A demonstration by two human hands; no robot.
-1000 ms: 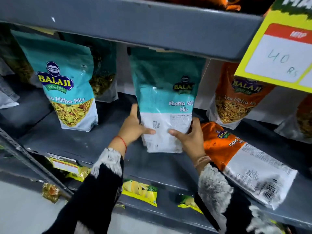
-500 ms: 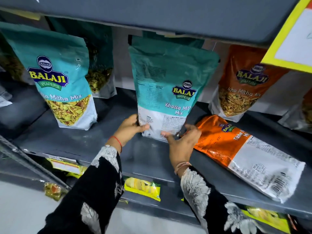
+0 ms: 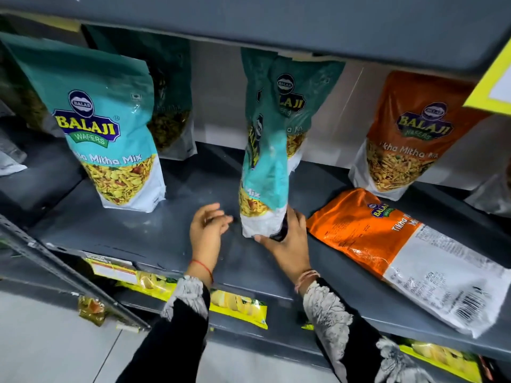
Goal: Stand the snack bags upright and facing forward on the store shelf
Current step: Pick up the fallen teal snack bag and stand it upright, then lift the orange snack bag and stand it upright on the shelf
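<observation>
A teal snack bag (image 3: 262, 164) stands on the grey shelf (image 3: 154, 233), turned edge-on so its printed front shows only partly at the left. My right hand (image 3: 287, 244) grips its bottom right corner. My left hand (image 3: 207, 230) hovers just left of the bag, fingers apart, touching nothing. Directly behind stands another teal bag (image 3: 301, 100), front facing out. An orange bag (image 3: 409, 258) lies flat on its face at the right, back label up. A teal bag (image 3: 107, 134) at the left and an orange bag (image 3: 414, 134) at the back right stand upright, facing forward.
More teal bags (image 3: 171, 111) stand in the back row at the left. The shelf above (image 3: 276, 20) hangs low over the bag tops. A yellow price tag (image 3: 495, 84) juts in at the upper right. Yellow snack packs (image 3: 237, 305) lie on the shelf below.
The held teal bag has rotated from back label facing out to edge-on, its front coming into view. My left hand has let go of it and drawn back to the left.
</observation>
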